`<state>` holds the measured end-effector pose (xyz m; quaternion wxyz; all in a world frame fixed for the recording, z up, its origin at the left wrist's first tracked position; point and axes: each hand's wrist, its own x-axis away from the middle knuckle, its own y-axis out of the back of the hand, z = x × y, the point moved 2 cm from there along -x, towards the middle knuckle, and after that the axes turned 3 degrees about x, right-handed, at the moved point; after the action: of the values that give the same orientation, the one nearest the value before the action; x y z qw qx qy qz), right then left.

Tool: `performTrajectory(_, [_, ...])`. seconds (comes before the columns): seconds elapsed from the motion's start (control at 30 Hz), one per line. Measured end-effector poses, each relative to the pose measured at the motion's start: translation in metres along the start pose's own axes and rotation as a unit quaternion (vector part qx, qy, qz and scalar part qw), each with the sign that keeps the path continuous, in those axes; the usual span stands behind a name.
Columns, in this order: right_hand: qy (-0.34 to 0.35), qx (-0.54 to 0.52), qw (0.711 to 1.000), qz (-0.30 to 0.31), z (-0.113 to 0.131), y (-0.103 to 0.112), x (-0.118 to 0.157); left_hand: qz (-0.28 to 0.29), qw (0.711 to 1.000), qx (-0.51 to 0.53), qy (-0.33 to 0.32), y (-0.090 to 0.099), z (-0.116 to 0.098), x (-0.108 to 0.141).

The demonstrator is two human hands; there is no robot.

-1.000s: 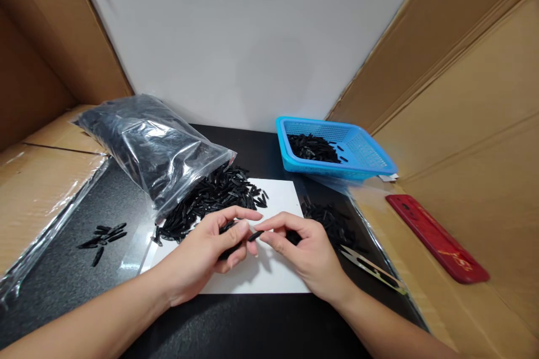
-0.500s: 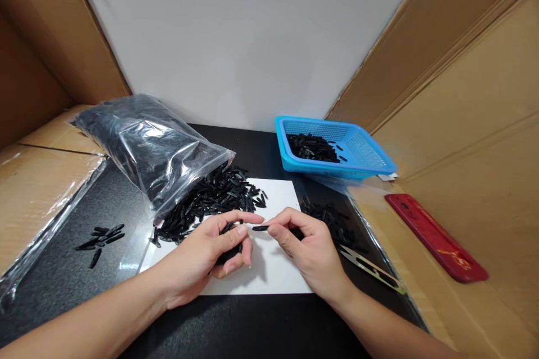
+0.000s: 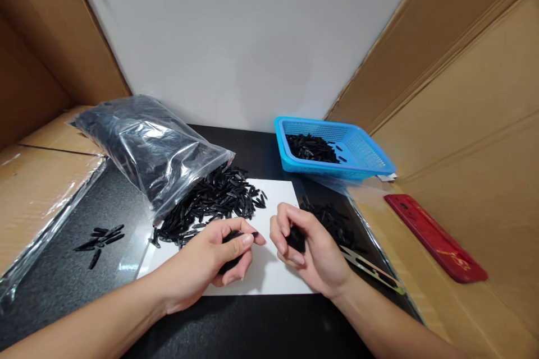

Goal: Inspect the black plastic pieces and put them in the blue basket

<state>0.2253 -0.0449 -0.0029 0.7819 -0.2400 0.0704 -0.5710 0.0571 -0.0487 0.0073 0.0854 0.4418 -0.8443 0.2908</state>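
Note:
My left hand (image 3: pixel 225 252) curls around several small black elongated pieces, with one tip showing between thumb and index finger. A hand's width away, my right hand (image 3: pixel 309 249) is curled and also holds black pieces (image 3: pixel 296 239) in its palm. Both hands are above a white sheet (image 3: pixel 280 193). Behind my left hand, a heap of the same slim black pieces (image 3: pixel 214 193) spreads over the sheet's far left part. Another pile of black pieces (image 3: pixel 328 219) lies just beyond my right hand, on the dark surface.
A clear plastic bag (image 3: pixel 147 140) full of black pieces leans at the back left. A blue basket (image 3: pixel 362 168) holding more stands at the back right. A few loose pieces (image 3: pixel 99 241) lie left. Metal scissors-like tool (image 3: pixel 374 269) and a red case (image 3: pixel 435 238) lie right; cardboard walls flank both sides.
The black piece that my right fingers pinched between the hands no longer shows there. My right hand has turned and curled inward, showing black pieces in its palm. My left hand has barely moved.

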Motion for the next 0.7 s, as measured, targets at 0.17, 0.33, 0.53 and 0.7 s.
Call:
performTrajectory(0.17, [0.129, 0.296, 0.946, -0.036, 0.0033, -0.0032, 0.0027, -0.011, 0.999, -0.024, -0.020, -0.0002, -0.0016, -0.0016])
performTrajectory(0.33, [0.192, 0.386, 0.901, -0.045, 0.0047, -0.0041, 0.0072, -0.023, 1.000, -0.004, -0.015, 0.0027, -0.0004, -0.0041])
performTrajectory(0.53, [0.217, 0.404, 0.887, -0.054, 0.0052, -0.0031, 0.0060, -0.027, 0.999, 0.012, -0.032, 0.0032, -0.0008, -0.0051])
performTrajectory(0.7, [0.252, 0.440, 0.860, -0.058, 0.0044, -0.0053, 0.0078, -0.062, 0.997, -0.014, -0.032, 0.0039, -0.0015, -0.0053])
